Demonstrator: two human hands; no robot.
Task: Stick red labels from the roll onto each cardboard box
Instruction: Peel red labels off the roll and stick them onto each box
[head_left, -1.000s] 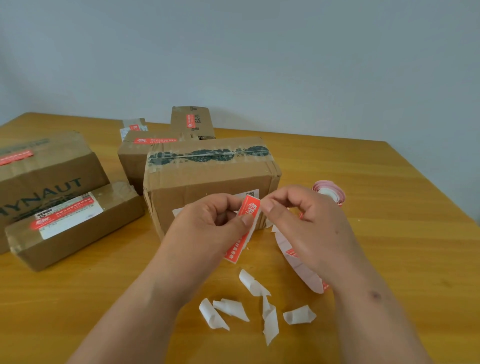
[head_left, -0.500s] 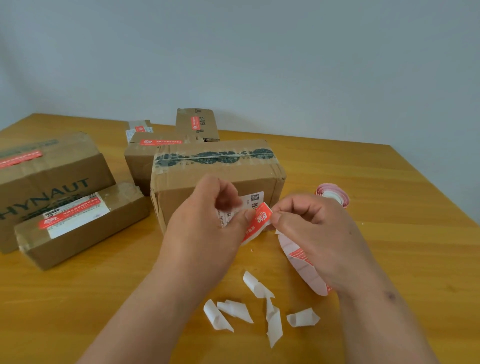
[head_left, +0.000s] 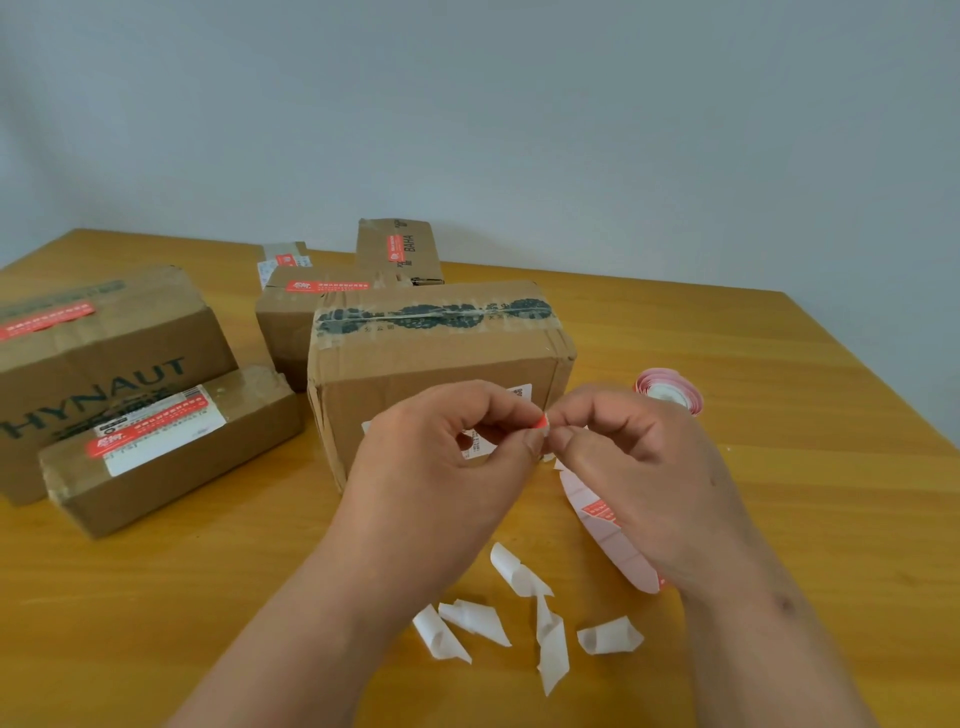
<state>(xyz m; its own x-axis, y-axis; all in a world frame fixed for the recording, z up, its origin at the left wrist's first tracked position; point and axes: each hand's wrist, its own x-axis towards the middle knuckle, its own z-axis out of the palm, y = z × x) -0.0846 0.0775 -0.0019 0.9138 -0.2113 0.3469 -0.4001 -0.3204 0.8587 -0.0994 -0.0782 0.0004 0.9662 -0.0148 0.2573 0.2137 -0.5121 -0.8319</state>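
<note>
- Compared with a second ago: the red label (head_left: 540, 422) then hung long and plainly visible between the hands; now only a small red tip shows, pinched between the fingertips of both hands.
- Left hand (head_left: 447, 457): thumb and forefinger pinch the label. Right hand (head_left: 639, 467): thumb and forefinger grip the same spot, and the strip of backing paper (head_left: 605, 525) trails down under its palm.
- Judgement: label is being peeled off its backing; not yet stuck.
- The nearest box (head_left: 436, 353), just behind the hands, shows no red label on top. The other boxes, e.g. the long box (head_left: 171, 447), already carry one.
- Roll (head_left: 670, 397) lies on the table (head_left: 779, 519), right of the nearest box.
- Curled backing scraps (head_left: 519, 618) lie near the wrists.
</note>
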